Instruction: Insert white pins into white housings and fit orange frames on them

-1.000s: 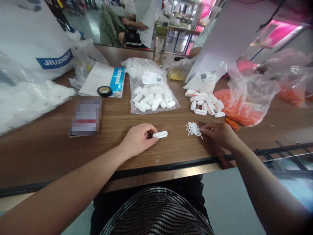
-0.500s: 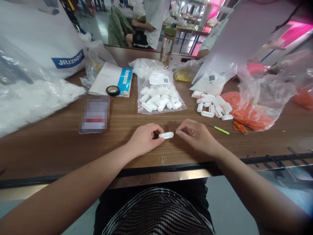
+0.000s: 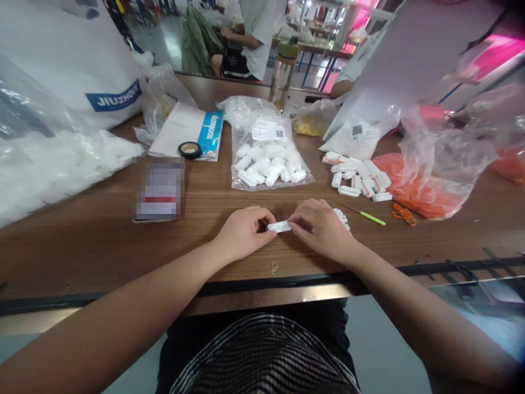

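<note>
A short white oblong plastic piece [image 3: 279, 226] is pinched by its left end between the thumb and fingers of my left hand [image 3: 246, 234], just above the table. My right hand [image 3: 322, 230] is closed, with thumb and forefinger pressed together at the right end of that piece. Its fingertips hide the tiny white part seen in them half a second ago. A small heap of tiny white parts [image 3: 342, 219] lies just behind my right hand, partly covered by it. A green-handled pick [image 3: 372, 218] with a thin metal shaft rests to the right.
White oblong pieces [image 3: 359, 178], some with orange strips, lie at the right beside orange parts in a clear bag [image 3: 426, 186]. A bag of white pieces [image 3: 268, 158] stands mid-table. Leftward are a phone [image 3: 159, 189], a notebook [image 3: 172, 131] and black tape [image 3: 190, 150].
My right hand has moved left, and its fingertips have come from a small gap to the white piece's right end. The heap of tiny parts behind it is now uncovered. My left hand stays put.
</note>
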{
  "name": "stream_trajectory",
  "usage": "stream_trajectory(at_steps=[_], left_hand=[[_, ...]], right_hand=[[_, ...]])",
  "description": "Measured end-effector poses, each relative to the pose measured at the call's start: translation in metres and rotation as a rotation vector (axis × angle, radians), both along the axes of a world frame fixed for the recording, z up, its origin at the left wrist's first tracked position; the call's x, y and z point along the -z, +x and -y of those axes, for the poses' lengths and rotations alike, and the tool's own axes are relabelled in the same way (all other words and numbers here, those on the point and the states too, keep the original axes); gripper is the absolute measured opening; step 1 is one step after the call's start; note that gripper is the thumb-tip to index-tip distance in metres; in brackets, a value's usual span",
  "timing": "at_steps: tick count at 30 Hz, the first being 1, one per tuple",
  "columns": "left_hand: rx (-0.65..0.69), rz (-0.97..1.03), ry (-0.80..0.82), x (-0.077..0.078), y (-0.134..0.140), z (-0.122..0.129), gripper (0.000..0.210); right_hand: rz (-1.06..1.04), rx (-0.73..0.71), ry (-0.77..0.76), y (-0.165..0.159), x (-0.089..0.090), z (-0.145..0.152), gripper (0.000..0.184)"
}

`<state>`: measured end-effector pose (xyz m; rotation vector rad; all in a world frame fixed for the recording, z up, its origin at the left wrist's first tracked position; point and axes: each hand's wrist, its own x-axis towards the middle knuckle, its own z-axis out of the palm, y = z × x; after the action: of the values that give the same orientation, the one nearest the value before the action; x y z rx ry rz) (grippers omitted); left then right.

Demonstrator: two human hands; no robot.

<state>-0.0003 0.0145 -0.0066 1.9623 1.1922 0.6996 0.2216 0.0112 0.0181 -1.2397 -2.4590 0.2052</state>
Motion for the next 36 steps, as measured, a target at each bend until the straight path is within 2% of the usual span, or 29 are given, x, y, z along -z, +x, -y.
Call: stream_trajectory(at_steps=[4, 10, 15, 18, 21, 23, 25, 29, 32, 36], left_hand=[[-0.003, 0.003, 0.004, 0.001, 0.0, 0.0, 0.011], [-0.004, -0.001, 0.005, 0.001, 0.0, -0.001, 0.01], [-0.006, -0.007, 0.006, 0.003, 0.0, -0.001, 0.01], [-0.003, -0.017, 0.001, 0.003, 0.0, -0.001, 0.011], [0.0, -0.028, -0.003, 0.002, -0.001, -0.001, 0.011], [0.003, -0.028, -0.001, 0.001, -0.001, -0.001, 0.011], [0.006, -0.03, 0.0, 0.001, -0.001, -0.001, 0.011], [-0.001, -0.046, -0.003, 0.0, -0.001, -0.001, 0.01], [-0.004, -0.06, -0.004, 0.0, -0.001, -0.001, 0.011], [0.004, -0.064, 0.01, 0.0, -0.001, -0.002, 0.011]], right_hand=[[0.046, -0.029, 0.055, 0.002, -0.001, 0.003, 0.02], [0.037, -0.033, 0.141, 0.003, 0.002, 0.008, 0.018], [0.154, -0.036, 0.207, -0.004, 0.002, 0.013, 0.023], [0.18, -0.033, 0.158, -0.005, 0.0, 0.014, 0.024], [0.058, -0.009, 0.052, 0.007, 0.001, 0.015, 0.02], [-0.051, 0.077, 0.026, 0.025, 0.001, 0.015, 0.019], [-0.098, 0.239, 0.026, 0.05, 0.0, 0.016, 0.018], [0.037, 0.578, -0.08, 0.102, -0.003, 0.025, 0.02], [0.072, 0.665, -0.177, 0.122, -0.003, 0.035, 0.022], [0.015, 0.667, -0.25, 0.121, 0.004, 0.042, 0.028]])
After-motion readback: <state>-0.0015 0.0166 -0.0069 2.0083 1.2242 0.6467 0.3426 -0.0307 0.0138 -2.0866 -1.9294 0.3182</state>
